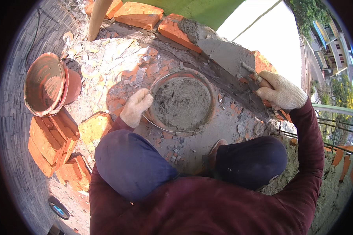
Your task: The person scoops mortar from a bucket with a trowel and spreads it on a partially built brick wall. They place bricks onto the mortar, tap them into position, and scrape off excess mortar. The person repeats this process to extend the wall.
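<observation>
A round bucket (212,111) with a wire handle stands on the ground in front of my knees, filled with wet grey mortar (180,102). My left hand (135,109), in a pale knitted glove, grips its left rim by the wire. My right hand (280,91), gloved alike, is closed around the handle of a trowel (225,55). The broad grey blade points left over the row of orange bricks (179,35) along the far edge. Mortar is smeared on the bricks beside the blade; whether the blade touches them I cannot tell.
Stacked reddish buckets (45,84) stand at the left, above a pile of orange bricks (51,139). A wooden post (97,19) rises at the far left. Broken brick chips litter the ground. Metal bars (333,131) and a drop lie at the right.
</observation>
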`<action>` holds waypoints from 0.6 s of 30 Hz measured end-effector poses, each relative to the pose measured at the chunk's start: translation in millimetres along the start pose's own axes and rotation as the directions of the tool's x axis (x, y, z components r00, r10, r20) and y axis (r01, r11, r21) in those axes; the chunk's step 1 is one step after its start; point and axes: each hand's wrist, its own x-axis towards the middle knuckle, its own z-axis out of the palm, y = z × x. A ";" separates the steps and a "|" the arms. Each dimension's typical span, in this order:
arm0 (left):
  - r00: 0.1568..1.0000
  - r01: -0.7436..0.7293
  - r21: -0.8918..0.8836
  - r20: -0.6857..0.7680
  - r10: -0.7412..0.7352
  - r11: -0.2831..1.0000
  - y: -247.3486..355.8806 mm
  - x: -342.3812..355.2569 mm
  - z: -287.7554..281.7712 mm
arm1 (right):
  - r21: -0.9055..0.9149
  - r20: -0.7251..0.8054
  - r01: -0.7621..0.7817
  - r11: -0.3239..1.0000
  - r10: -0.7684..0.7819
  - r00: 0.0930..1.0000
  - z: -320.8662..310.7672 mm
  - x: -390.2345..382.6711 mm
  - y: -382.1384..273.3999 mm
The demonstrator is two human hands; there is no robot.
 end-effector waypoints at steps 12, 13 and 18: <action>0.990 -0.084 0.161 0.122 0.065 0.983 21.7 18.1 18.9 | -0.647 0.058 0.323 0.691 -0.378 0.924 138.2 54.6 -12.6; 0.991 -0.092 0.118 0.105 0.080 0.989 21.8 15.1 25.8 | -0.594 0.099 0.350 0.724 -0.365 0.926 140.0 52.7 -10.4; 0.988 -0.049 0.183 0.154 0.021 0.982 23.9 11.2 24.7 | -0.503 0.146 0.323 0.801 -0.290 0.946 110.8 31.8 5.2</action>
